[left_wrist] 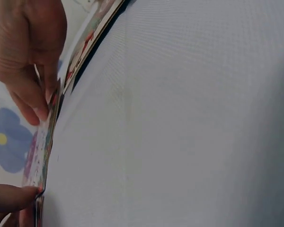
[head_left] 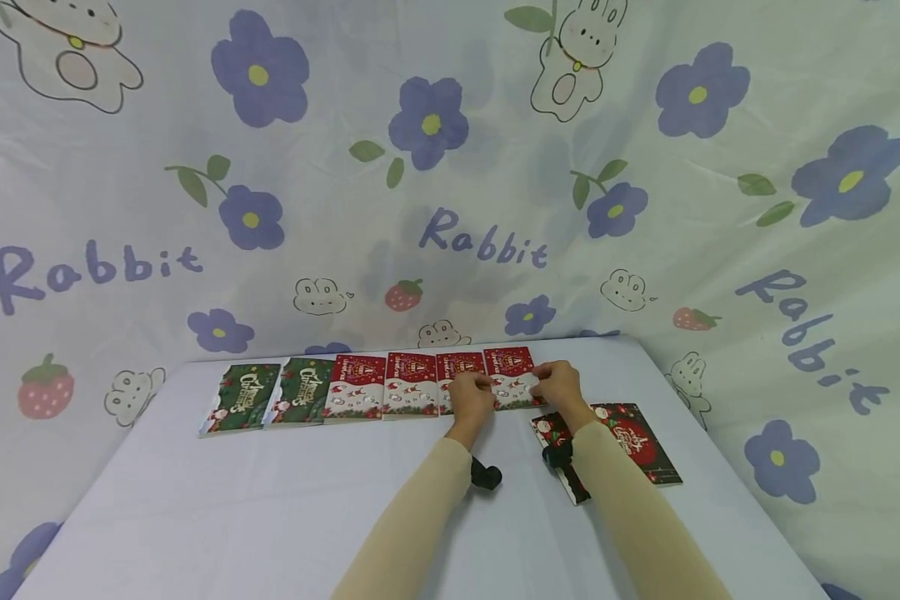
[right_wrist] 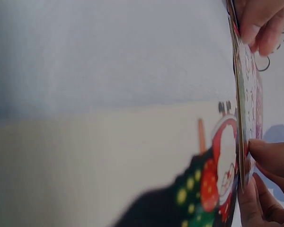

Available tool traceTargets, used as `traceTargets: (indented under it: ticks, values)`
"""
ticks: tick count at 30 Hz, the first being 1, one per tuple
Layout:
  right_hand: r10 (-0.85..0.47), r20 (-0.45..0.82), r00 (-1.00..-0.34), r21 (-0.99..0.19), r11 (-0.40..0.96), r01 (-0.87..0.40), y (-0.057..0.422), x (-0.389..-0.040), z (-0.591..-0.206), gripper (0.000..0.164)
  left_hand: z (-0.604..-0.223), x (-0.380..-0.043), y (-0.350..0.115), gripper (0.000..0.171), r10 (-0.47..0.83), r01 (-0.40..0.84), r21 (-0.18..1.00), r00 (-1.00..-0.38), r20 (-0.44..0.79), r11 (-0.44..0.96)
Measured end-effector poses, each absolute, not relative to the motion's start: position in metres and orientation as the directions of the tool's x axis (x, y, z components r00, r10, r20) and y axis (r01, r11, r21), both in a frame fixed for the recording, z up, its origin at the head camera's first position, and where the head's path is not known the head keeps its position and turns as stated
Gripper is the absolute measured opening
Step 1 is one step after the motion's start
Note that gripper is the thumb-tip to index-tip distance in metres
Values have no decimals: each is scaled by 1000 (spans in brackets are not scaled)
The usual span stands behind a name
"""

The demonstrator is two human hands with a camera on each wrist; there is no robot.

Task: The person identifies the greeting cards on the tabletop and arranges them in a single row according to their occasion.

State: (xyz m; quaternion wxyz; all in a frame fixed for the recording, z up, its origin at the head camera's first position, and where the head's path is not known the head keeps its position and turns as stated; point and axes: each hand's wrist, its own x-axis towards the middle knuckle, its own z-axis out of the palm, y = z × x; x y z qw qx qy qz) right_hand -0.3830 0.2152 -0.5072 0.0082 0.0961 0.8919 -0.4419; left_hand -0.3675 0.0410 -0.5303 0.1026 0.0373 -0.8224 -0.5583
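Both hands are at the rightmost red Christmas card, last in a row along the table's back edge. My right hand pinches its right edge, the thumb on the front and fingers behind in the right wrist view. My left hand holds its left edge between thumb and curled fingers, partly covering the neighbouring red card. In the left wrist view the left thumb lies across the card's edge. Two more red cards and two green cards continue the row leftward.
Under the right forearm lie dark red-and-green Christmas cards, partly hidden by the sleeve. A white cloth covers the table. Behind it hangs a curtain printed with rabbits and flowers. Black wrist cameras sit below both hands.
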Motion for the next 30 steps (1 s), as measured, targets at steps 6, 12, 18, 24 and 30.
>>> traceTargets:
  ticks: [6, 12, 18, 24, 30]
  values:
    - [157, -76, -985, -765, 624, 159, 213, -381, -507, 35, -534, -369, 41, 23, -168, 57, 911, -976, 137, 409]
    - [149, -61, -987, -759, 635, 143, 213, -378, -507, 37, -536, -372, 41, 25, -164, 64, 916, -977, 139, 396]
    - [145, -61, -988, -748, 649, 141, 214, -378, -507, 37, -536, -371, 40, 24, -168, 69, 917, -975, 146, 393]
    - [160, -66, -985, -736, 659, 156, 213, -379, -509, 37, -537, -371, 41, 26, -182, 59, 917, -973, 141, 394]
    - [165, -50, -985, -733, 664, 149, 211, -379, -509, 35, -536, -371, 42, 28, -191, 58, 917, -971, 144, 396]
